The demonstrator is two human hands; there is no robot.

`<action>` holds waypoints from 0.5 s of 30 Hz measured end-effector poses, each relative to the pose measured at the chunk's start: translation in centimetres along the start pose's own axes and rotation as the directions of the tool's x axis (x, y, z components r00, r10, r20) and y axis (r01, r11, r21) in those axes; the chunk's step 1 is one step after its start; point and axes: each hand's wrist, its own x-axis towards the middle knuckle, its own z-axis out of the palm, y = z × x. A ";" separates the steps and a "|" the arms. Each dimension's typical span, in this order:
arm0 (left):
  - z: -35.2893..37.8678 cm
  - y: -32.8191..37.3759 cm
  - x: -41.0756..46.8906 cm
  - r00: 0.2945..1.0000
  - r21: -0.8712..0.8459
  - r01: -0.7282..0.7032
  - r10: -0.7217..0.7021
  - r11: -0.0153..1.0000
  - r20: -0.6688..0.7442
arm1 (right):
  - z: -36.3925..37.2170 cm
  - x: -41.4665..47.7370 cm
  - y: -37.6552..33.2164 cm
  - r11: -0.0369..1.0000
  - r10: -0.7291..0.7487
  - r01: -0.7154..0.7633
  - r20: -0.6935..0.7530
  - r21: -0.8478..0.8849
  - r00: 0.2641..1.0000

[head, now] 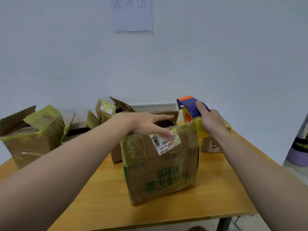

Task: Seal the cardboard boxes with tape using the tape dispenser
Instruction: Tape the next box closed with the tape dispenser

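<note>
A brown cardboard box [162, 174] with green print, old yellowish tape and a white barcode label stands in the middle of the wooden table [103, 212]. My left hand [150, 125] lies flat across its top near edge, fingers spread, thumb on the label. My right hand [210, 122] grips a blue tape dispenser [191, 106] with an orange tip and a yellow tape roll, held at the box's top right corner. The box's far flap stands upright behind my left hand.
An open box [31, 139] with raised flaps sits at the left table edge. More open boxes [106, 110] stand behind the middle one, and a small box [210, 145] at the right. A purple bin [298, 154] stands on the floor at right.
</note>
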 end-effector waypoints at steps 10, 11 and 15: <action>1.2 0.4 0.4 0.995 0.152 0.034 -0.019 0.988 -0.099 | 0.4 0.7 1.3 0.999 -0.009 0.000 -0.255 -0.036 0.967; 1.7 0.2 0.4 0.993 0.140 0.034 -0.017 0.990 -0.120 | 0.3 0.8 1.3 1.000 0.007 -0.016 -0.288 -0.027 0.958; 2.4 -0.4 0.8 0.996 0.116 0.053 -0.045 0.992 -0.075 | -0.4 0.8 1.2 0.999 0.040 -0.037 -0.351 0.015 0.936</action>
